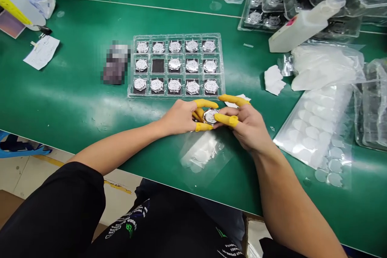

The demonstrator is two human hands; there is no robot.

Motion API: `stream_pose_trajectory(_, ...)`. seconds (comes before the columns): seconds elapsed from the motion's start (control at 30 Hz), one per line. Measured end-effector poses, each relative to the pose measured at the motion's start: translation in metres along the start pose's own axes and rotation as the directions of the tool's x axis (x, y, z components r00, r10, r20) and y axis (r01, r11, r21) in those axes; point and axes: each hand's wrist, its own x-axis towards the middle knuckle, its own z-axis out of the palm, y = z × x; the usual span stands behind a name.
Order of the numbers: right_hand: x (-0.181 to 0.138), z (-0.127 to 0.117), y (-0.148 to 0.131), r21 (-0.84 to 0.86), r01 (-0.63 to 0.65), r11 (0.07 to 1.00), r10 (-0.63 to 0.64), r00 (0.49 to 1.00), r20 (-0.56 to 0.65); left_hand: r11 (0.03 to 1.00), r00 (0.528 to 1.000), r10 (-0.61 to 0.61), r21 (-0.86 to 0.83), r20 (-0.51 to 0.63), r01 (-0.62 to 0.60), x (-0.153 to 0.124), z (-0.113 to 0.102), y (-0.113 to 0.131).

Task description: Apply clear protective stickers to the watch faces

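Observation:
Both my left hand [178, 117] and my right hand [246, 125] hold a round silver watch case [211, 116] between yellow finger cots, just in front of a clear plastic tray [131, 68]. The case's round face looks up, partly hidden by my fingertips. The tray holds several similar watch cases in rows on dark pads. One slot [157, 65] in its middle row shows only the dark pad. My right forefinger cot lies close to the tray's near edge.
A sheet of round clear films [311, 129] lies on the green work mat [66, 105] to the right. Stacked trays [263, 8], a white bottle [302, 26] and plastic bags crowd the far right. A clear bag [201, 157] lies below my hands.

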Motion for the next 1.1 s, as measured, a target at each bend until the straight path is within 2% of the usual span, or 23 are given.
stream_pose_trajectory(0.07,0.0,-0.001,-0.001,-0.081,0.019,0.997,-0.021,1.0,-0.021,1.0,1.0,-0.001,-0.021,0.01,0.002,0.0,0.0,0.0)
stream_pose_trajectory(0.13,0.004,0.001,-0.008,-0.16,0.061,0.985,-0.083,0.987,-0.134,0.998,1.0,-0.027,-0.059,0.015,0.027,0.0,0.0,0.001)
stream_pose_trajectory(0.17,0.009,0.003,-0.014,-0.185,0.108,0.977,-0.148,0.964,-0.22,0.995,0.999,-0.052,-0.085,0.01,0.053,0.0,0.0,0.003)
stream_pose_trajectory(0.23,0.027,0.012,-0.031,-0.214,0.23,0.949,-0.297,0.879,-0.373,0.989,0.995,-0.1,-0.111,0.023,0.102,0.0,-0.001,0.005)
stream_pose_trajectory(0.27,0.041,0.019,-0.04,-0.225,0.279,0.934,-0.35,0.844,-0.407,0.988,0.994,-0.104,-0.11,0.043,0.108,0.001,-0.001,0.006)
stream_pose_trajectory(0.3,0.057,0.029,-0.049,-0.241,0.299,0.923,-0.375,0.839,-0.395,0.989,0.993,-0.096,-0.106,0.07,0.103,0.001,-0.002,0.007)
stream_pose_trajectory(0.33,0.076,0.04,-0.057,-0.268,0.293,0.918,-0.377,0.855,-0.356,0.991,0.992,-0.086,-0.098,0.089,0.094,0.001,-0.002,0.007)
stream_pose_trajectory(0.37,0.095,0.053,-0.064,-0.316,0.246,0.916,-0.33,0.911,-0.247,0.992,0.992,-0.073,-0.09,0.104,0.083,0.0,-0.003,0.007)
stream_pose_trajectory(0.4,0.115,0.068,-0.069,-0.386,0.221,0.896,-0.303,0.938,-0.166,0.994,0.992,-0.064,-0.082,0.111,0.073,0.0,-0.003,0.007)
stream_pose_trajectory(0.47,0.151,0.095,-0.073,-0.563,0.223,0.796,-0.241,0.969,0.043,0.996,0.992,-0.05,-0.067,0.115,0.058,0.0,-0.004,0.006)
stream_pose_trajectory(0.53,0.177,0.114,-0.069,-0.664,0.331,0.67,-0.23,0.944,0.238,0.997,0.992,-0.042,-0.054,0.123,0.049,0.0,-0.004,0.005)
stream_pose_trajectory(0.57,0.184,0.119,-0.064,-0.695,0.377,0.613,-0.251,0.926,0.282,0.998,0.991,-0.042,-0.045,0.126,0.048,0.0,-0.004,0.005)
stream_pose_trajectory(0.6,0.187,0.12,-0.059,-0.723,0.403,0.561,-0.288,0.914,0.285,0.998,0.991,-0.042,-0.036,0.128,0.047,0.0,-0.004,0.004)
stream_pose_trajectory(0.67,0.184,0.112,-0.046,-0.785,0.375,0.494,-0.373,0.906,0.198,0.999,0.99,-0.041,-0.015,0.136,0.043,0.0,-0.004,0.004)
stream_pose_trajectory(0.77,0.174,0.091,-0.027,-0.844,0.269,0.465,-0.432,0.901,0.049,1.0,0.984,-0.02,-0.01,0.175,0.022,0.001,-0.005,0.003)
stream_pose_trajectory(0.87,0.177,0.077,-0.013,-0.846,0.241,0.475,-0.428,0.904,0.018,1.0,0.982,-0.01,-0.026,0.187,0.015,0.001,-0.006,0.003)
stream_pose_trajectory(0.93,0.187,0.077,-0.01,-0.839,0.219,0.499,-0.388,0.922,0.01,0.999,0.985,-0.015,-0.031,0.169,0.021,0.001,-0.006,0.003)
stream_pose_trajectory(1.03,0.194,0.082,-0.016,-0.817,0.181,0.548,-0.35,0.936,-0.028,0.999,0.988,-0.021,-0.029,0.15,0.026,-0.001,-0.006,0.004)
stream_pose_trajectory(1.1,0.182,0.083,-0.026,-0.779,0.166,0.604,-0.376,0.922,-0.094,0.999,0.99,-0.026,-0.038,0.138,0.032,-0.001,-0.005,0.005)
